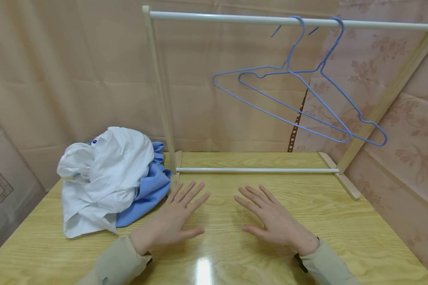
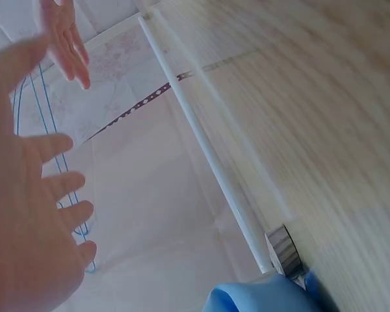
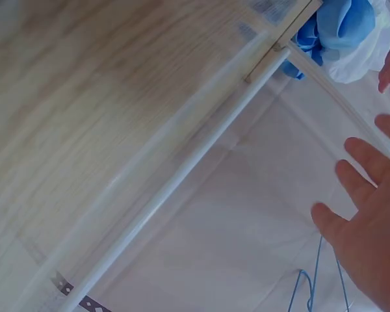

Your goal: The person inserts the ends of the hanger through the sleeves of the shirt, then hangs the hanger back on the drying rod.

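Note:
Both hands are held out over the wooden table with spread fingers, and neither grips anything. The left hand point(image 1: 174, 217) is just right of a crumpled pile, where a white garment point(image 1: 107, 178) lies on top of a blue garment point(image 1: 151, 190). The right hand point(image 1: 274, 221) is on the other side of the table's middle, palm facing inward. Behind them, two blue wire hangers point(image 1: 256, 106) hang bare from the upper rail. In the left wrist view, the blue garment point(image 2: 266, 296) shows at the bottom edge.
A garment rack with a white top rail point(image 1: 235, 18), wooden posts and a white lower bar point(image 1: 256, 170) stands at the back of the table point(image 1: 228, 261). Its right foot point(image 1: 342, 178) lies near the table's right edge. Beige and floral curtains point(image 1: 75, 71) hang behind.

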### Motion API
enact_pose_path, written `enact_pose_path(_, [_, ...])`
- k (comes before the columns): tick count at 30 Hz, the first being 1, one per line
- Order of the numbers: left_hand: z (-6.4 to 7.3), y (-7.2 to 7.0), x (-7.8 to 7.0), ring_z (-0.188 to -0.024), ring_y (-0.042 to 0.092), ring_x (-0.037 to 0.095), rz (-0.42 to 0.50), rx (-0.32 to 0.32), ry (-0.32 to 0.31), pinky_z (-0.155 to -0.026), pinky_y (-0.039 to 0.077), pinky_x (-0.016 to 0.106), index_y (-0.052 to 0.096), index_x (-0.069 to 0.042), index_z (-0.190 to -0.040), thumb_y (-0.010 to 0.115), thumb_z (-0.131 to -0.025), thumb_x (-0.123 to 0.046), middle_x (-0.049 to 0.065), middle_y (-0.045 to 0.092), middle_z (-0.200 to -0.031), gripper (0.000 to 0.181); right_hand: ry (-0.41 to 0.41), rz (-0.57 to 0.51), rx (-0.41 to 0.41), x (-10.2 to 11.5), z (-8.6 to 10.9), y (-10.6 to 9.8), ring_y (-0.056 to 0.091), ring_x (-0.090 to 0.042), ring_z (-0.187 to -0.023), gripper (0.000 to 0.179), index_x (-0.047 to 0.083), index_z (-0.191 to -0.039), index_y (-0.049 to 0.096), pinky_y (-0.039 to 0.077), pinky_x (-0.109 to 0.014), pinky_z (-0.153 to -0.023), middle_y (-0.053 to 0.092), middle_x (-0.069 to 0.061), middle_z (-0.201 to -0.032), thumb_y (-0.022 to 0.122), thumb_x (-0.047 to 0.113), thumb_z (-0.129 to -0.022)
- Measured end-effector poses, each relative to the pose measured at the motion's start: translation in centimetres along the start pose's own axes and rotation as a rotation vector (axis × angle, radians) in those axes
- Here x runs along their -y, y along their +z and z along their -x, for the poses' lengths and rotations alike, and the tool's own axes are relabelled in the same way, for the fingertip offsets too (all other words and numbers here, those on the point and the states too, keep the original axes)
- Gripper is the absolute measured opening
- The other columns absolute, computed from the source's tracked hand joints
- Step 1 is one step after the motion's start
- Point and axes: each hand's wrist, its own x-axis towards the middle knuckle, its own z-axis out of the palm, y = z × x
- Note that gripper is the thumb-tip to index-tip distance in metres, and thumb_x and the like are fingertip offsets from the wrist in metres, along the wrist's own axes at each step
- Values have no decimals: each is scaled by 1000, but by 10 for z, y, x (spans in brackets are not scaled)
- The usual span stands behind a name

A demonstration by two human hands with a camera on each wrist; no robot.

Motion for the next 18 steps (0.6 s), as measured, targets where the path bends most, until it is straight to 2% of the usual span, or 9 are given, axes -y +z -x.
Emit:
enact_pose_path(2, [0,0,1,-138,15,26,-14,-14,-16,-111,5,43,26,-14,-144,63,-81,-46,8,17,-151,80,26,-7,-5,0,0,0,30,-26,-132,73,17,-142,30,20,-46,-107,31,-5,-146,63,40,-82])
enact_pose_path(5, [-1,-1,4,-132,31,27,-33,-57,-62,-107,23,46,33,-10,-140,68,-79,-36,12,31,-145,75,79,-7,-14,1,-1,-1,39,-22,-126,69,19,-141,32,30,-44,-102,39,-3,-141,64,36,-82])
enact_pose_path(9, [-1,-5,10,-110,52,27,-69,-153,-137,-91,41,45,49,-5,-127,72,-76,-24,12,52,-124,59,139,3,-18,1,-4,-2,53,-17,-109,51,16,-129,50,42,-40,-92,56,0,-121,65,31,-83])
enact_pose_path(13, [3,-11,21,-90,59,26,-115,-297,-194,-76,45,40,60,-6,-107,73,-74,-13,8,60,-102,37,193,-43,-18,-1,-7,-2,60,-13,-90,29,13,-111,62,49,-33,-77,64,2,-100,63,26,-85])
enact_pose_path(16, [7,-17,34,-82,59,26,-137,-397,-229,-68,43,39,64,-6,-96,72,-71,-7,7,61,-92,26,218,-88,-18,-3,-10,0,62,-10,-83,22,12,-105,64,51,-29,-69,65,4,-93,61,24,-87])
enact_pose_path(18, [11,-23,43,-80,58,28,-154,-435,-261,-66,42,41,64,-5,-93,72,-71,-6,9,60,-90,23,229,-98,-11,-4,-14,1,62,-10,-80,20,13,-104,65,50,-28,-67,66,4,-91,60,24,-88])
